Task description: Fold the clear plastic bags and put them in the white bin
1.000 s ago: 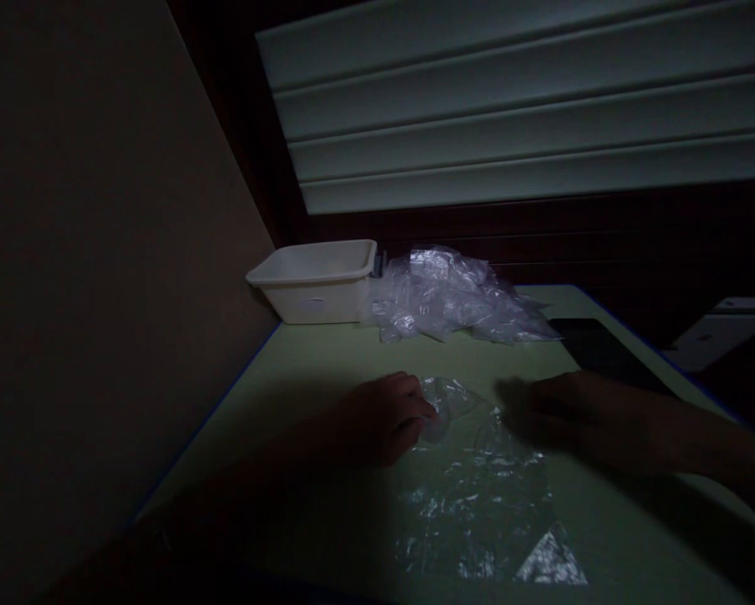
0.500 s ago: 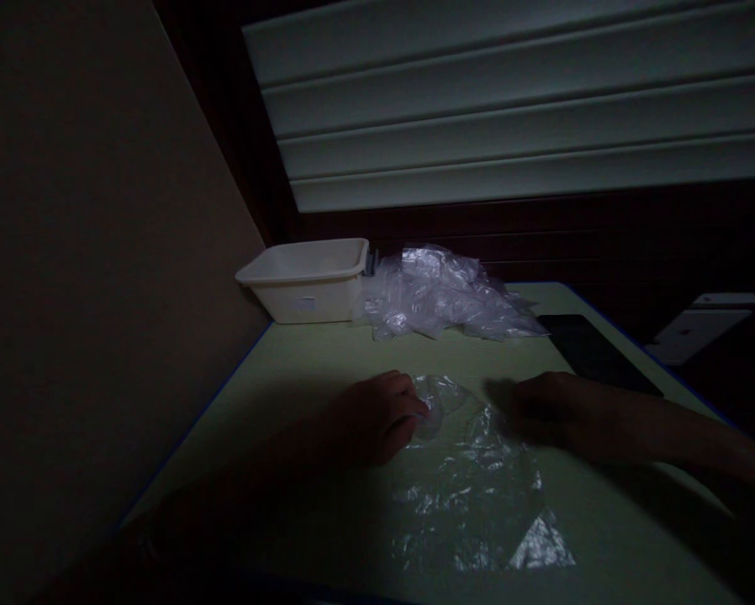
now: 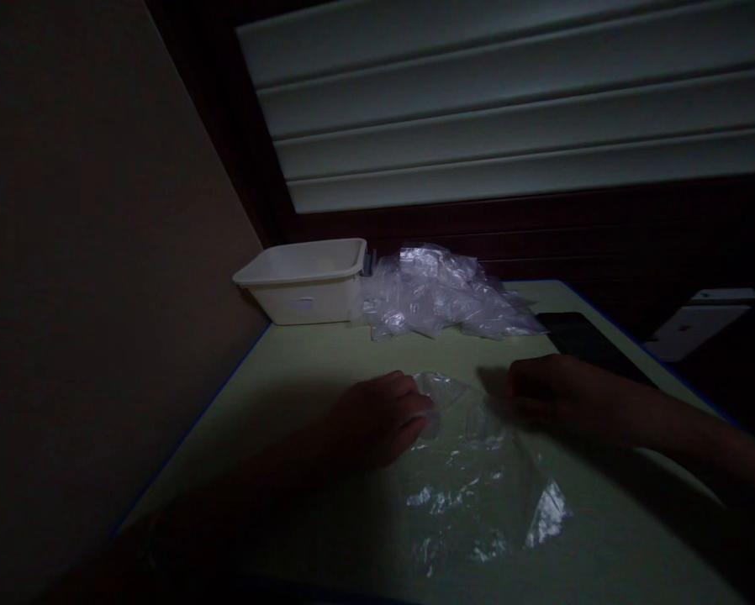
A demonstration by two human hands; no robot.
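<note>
A clear plastic bag (image 3: pixel 466 496) lies spread on the pale green table (image 3: pixel 314 361), its surface wrinkled and shiny. My left hand (image 3: pixel 390 416) pinches the bag's upper left edge between curled fingers. On the other side, my right hand (image 3: pixel 547 391) is closed on the bag's upper right part, with its fingertips in shadow. The far edge of the bag shows between the two hands. Dim light hides detail under both palms.
Against the wall at the back left stands a cream plastic bin (image 3: pixel 314 298). A heap of clear plastic bags (image 3: pixel 440 294) lies beside it. A dark flat tablet-like object (image 3: pixel 592 344) rests at the right, behind my right arm. A white phone-like object (image 3: pixel 699 328) appears beyond the table's right edge.
My right hand has lifted slightly and shifted a little left. The bag's near corner has moved up, and its wrinkles have changed. My left hand has stayed nearly in place.
</note>
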